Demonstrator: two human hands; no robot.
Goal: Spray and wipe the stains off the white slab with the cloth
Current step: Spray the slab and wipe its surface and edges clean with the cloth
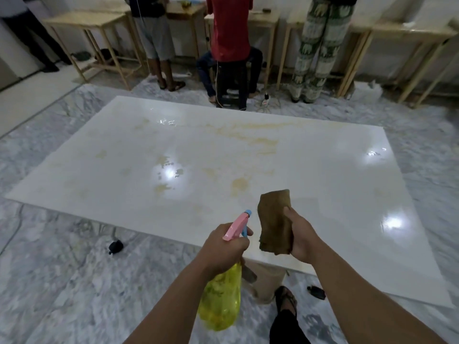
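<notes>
left hand point(224, 242) grips yellow spray bottle point(221, 301); right hand point(301, 238) clutches brown cloth point(274, 219).

Wooden tables point(92, 21), people standing point(229, 28)

No text, label, brand, number or sign can be read anywhere in the head view; the spray bottle point(221, 299) shows no legible marking on its yellow body or pink trigger head.
</notes>
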